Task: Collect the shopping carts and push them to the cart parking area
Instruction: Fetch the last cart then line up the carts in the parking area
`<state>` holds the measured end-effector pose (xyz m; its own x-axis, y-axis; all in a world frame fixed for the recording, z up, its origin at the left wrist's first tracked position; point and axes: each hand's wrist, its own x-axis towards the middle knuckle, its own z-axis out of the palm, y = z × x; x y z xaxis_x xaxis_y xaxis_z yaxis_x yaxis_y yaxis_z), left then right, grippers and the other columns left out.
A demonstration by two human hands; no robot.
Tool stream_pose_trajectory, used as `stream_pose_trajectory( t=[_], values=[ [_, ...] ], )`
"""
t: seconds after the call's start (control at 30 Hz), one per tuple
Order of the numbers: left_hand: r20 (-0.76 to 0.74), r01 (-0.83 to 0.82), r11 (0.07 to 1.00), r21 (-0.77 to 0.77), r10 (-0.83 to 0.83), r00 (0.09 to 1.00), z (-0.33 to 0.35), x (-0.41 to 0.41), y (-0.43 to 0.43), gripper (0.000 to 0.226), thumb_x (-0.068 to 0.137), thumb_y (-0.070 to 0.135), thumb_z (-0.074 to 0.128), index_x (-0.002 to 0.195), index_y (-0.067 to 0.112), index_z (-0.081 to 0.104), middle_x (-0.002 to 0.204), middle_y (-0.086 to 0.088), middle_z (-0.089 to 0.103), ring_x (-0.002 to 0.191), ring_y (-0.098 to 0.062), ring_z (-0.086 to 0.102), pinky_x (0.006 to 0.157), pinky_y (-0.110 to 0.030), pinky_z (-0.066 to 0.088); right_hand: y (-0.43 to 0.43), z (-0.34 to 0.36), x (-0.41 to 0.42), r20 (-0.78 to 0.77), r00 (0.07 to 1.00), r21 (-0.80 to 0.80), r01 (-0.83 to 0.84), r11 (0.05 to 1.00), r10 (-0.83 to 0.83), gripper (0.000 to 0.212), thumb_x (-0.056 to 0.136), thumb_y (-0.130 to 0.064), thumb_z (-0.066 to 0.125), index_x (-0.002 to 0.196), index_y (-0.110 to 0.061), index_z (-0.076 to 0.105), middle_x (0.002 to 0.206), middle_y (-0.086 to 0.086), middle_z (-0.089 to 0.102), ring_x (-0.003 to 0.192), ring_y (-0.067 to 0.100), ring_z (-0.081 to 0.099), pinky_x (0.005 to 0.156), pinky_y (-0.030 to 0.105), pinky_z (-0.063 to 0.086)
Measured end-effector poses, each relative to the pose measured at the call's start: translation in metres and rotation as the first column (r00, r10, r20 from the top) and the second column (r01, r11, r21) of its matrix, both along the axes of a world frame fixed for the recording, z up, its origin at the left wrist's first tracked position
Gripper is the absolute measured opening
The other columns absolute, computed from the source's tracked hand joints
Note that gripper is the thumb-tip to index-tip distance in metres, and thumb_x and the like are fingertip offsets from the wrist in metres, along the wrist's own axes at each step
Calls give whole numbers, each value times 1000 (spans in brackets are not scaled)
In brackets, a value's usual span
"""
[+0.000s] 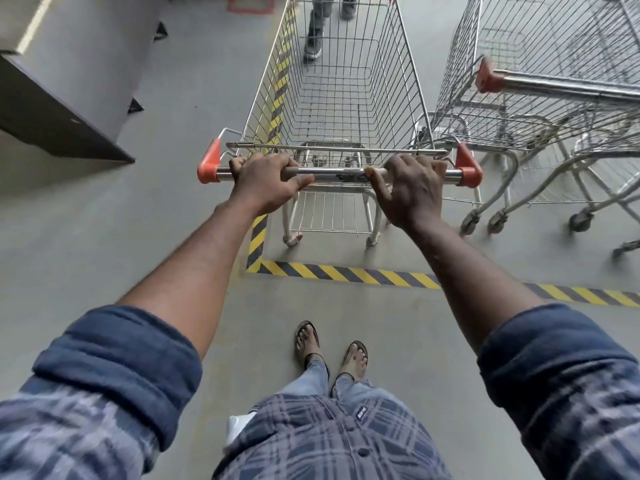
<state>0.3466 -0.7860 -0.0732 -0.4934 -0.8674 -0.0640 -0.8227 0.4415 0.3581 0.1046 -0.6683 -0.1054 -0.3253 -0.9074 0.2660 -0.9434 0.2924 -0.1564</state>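
An empty wire shopping cart (341,84) with orange handle ends stands straight ahead of me. My left hand (265,183) grips the left part of its chrome handle bar (334,173). My right hand (412,188) grips the right part of the same bar. The cart's rear wheels sit inside a floor area outlined with yellow-and-black striped tape (346,273). Nested carts (554,81) stand to the right, inside the same taped area, close beside my cart.
A grey pillar and dark counter edge (65,112) stand on the left. Another person's legs (320,26) show beyond the cart's front. Grey concrete floor stretches around my sandalled feet (329,348).
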Motion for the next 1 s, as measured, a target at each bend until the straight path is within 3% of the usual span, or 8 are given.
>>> stream_pose_trajectory(
  t=[0.17, 0.6, 0.8, 1.0],
  values=[
    [3, -14, 1000, 6, 14, 1000, 0, -7, 14, 47, 88, 70, 54, 106, 27, 65, 107, 4, 66, 108, -24, 49, 79, -36, 16, 10, 0, -7, -8, 1000, -15, -10, 1000, 10, 56, 98, -67, 31, 84, -20, 57, 91, 5, 66, 89, 30, 55, 85, 43, 34],
    [-31, -21, 1000, 18, 21, 999, 0, -4, 27, 38, 87, 66, 58, 94, 29, 63, 91, 8, 58, 97, -18, 40, 81, -39, 18, 29, 1, -3, 16, 1000, -22, 5, 1000, -5, 58, 97, -69, 30, 85, -20, 57, 91, 3, 66, 91, 30, 56, 84, 43, 32],
    [6, 9, 1000, 5, -9, 1000, -3, 1, 27, 44, 85, 72, 54, 91, 30, 63, 90, 9, 58, 95, -18, 39, 78, -40, 17, 35, 1, 4, 22, 1000, -39, 16, 999, -15, 52, 98, -66, 37, 85, -20, 59, 90, 3, 66, 89, 30, 57, 82, 42, 33],
    [-6, 50, 999, 9, -50, 999, -3, 7, 29, 46, 85, 73, 52, 96, 30, 64, 96, 8, 63, 102, -22, 47, 80, -40, 18, 40, 5, 11, 35, 999, -5, 38, 999, -37, 54, 98, -66, 32, 83, -21, 56, 91, 1, 65, 90, 28, 56, 82, 40, 29]
  ],
)
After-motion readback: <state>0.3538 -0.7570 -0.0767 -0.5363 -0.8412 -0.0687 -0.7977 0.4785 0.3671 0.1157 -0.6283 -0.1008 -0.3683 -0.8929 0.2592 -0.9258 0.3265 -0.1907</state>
